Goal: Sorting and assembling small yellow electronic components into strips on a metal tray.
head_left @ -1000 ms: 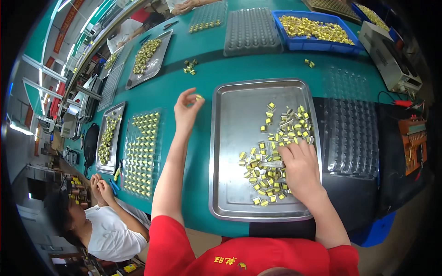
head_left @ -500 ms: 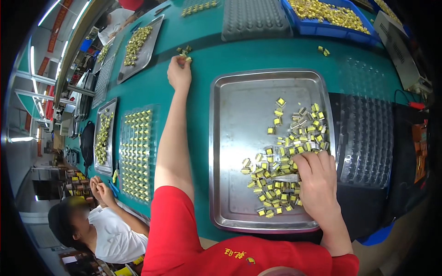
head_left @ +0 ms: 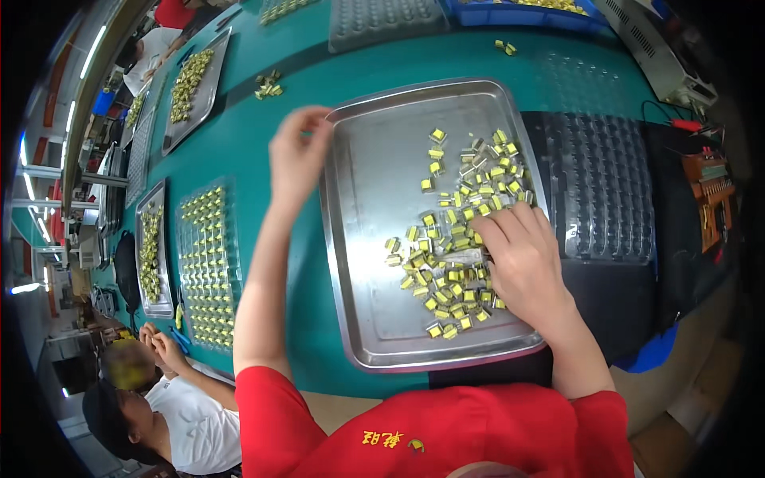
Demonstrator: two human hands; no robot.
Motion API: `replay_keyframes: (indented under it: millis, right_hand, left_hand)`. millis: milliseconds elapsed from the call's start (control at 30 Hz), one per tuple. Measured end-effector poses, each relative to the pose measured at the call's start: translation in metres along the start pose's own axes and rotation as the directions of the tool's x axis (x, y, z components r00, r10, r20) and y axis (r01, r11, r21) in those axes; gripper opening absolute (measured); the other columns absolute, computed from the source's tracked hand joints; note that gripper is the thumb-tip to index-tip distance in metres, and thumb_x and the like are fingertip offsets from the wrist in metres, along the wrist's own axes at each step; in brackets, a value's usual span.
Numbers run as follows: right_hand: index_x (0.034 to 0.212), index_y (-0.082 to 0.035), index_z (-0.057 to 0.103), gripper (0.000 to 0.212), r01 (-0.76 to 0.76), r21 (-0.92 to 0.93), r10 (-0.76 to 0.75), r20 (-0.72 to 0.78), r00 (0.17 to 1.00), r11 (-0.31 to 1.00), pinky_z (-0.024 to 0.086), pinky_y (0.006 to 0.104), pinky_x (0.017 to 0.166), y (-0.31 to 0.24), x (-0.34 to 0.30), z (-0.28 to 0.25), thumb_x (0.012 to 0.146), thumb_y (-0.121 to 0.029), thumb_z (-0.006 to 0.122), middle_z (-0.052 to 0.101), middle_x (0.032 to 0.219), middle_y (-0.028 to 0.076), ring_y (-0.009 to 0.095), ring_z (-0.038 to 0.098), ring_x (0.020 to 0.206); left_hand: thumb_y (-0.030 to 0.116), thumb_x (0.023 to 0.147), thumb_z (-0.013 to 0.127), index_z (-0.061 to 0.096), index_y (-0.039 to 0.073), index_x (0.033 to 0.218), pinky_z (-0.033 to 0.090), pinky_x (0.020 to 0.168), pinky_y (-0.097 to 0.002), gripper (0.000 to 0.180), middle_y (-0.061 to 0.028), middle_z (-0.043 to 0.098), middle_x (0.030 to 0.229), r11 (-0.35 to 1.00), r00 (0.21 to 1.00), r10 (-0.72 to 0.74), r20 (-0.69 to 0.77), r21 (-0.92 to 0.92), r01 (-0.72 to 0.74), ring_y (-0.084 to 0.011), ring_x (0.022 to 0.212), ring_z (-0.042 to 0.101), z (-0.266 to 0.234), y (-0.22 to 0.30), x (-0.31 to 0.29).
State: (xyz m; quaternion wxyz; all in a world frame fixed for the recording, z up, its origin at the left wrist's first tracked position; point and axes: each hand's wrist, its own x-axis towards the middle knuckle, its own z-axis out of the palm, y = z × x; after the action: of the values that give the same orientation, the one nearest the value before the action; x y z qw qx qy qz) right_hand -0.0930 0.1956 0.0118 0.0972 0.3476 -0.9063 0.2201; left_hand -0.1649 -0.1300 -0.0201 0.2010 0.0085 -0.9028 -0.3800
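A metal tray (head_left: 374,334) lies in front of me, slightly turned. On its right half is a loose heap of small block-shaped electronic parts (head_left: 434,303), yellow with grey-silver sides, apparently small transformers. My right hand (head_left: 522,259) rests over the heap with curled fingers. A greyish strip (head_left: 466,256) shows beside its fingertips; what the fingers hold is hidden. By the tray's upper left corner hovers my left hand (head_left: 296,155), somewhat blurred. Thumb and forefinger are a little apart, and no part shows between them. Beyond it, a small cluster of the same parts (head_left: 268,85) sits on the green table.
Right of the tray lie clear plastic blister trays (head_left: 606,191). A filled blister tray (head_left: 209,267) and metal trays (head_left: 163,299) of parts stand at left. A blue bin (head_left: 526,17) and a grey device (head_left: 657,52) are at the back. A co-worker (head_left: 187,414) sits lower left.
My left hand has drawn back from the small cluster toward the tray's upper left corner. My right hand stays over the heap. The whole view has shifted and tilted.
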Motion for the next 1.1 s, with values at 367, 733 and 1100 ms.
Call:
replay_keyframes:
  millis: [367,733,1100]
  right_hand:
    - [0.092,-0.002,0.065,0.030,0.119,0.016,-0.115,-0.154,0.981,0.993,0.045,0.0392,0.077,-0.003,-0.001,0.009,0.064,0.009,0.061,0.061,0.086,0.009,0.029,0.056,0.086]
    - [0.092,-0.001,0.065,0.027,0.071,-0.037,-0.076,-0.161,0.984,0.997,0.045,0.0393,0.080,0.001,-0.005,0.000,0.067,0.006,0.059,0.062,0.087,0.010,0.029,0.057,0.088]
    - [0.095,-0.001,0.065,0.025,0.041,-0.040,-0.045,-0.124,0.991,0.998,0.045,0.0398,0.077,-0.010,-0.003,0.001,0.073,0.007,0.058,0.063,0.085,0.010,0.029,0.058,0.085]
  left_hand:
    - [0.003,0.081,0.074,0.064,0.003,0.106,0.053,0.075,-0.0293,0.028,-0.0070,0.062,0.095,0.978,0.928,0.169,0.333,0.061,-0.200,-0.0178,0.091,0.063,0.050,0.074,-0.066]
    - [0.007,0.094,0.065,0.057,0.002,0.125,0.050,0.092,-0.0290,0.032,-0.0107,0.063,0.120,0.347,0.837,-0.264,0.479,-0.763,0.546,-0.0161,0.103,0.063,0.001,0.114,-0.144]
    - [0.007,0.095,0.064,0.054,-0.001,0.131,0.050,0.087,-0.0284,0.038,-0.0103,0.063,0.113,0.274,0.847,-0.247,0.470,-0.805,0.527,-0.0144,0.095,0.061,0.010,0.121,-0.164]
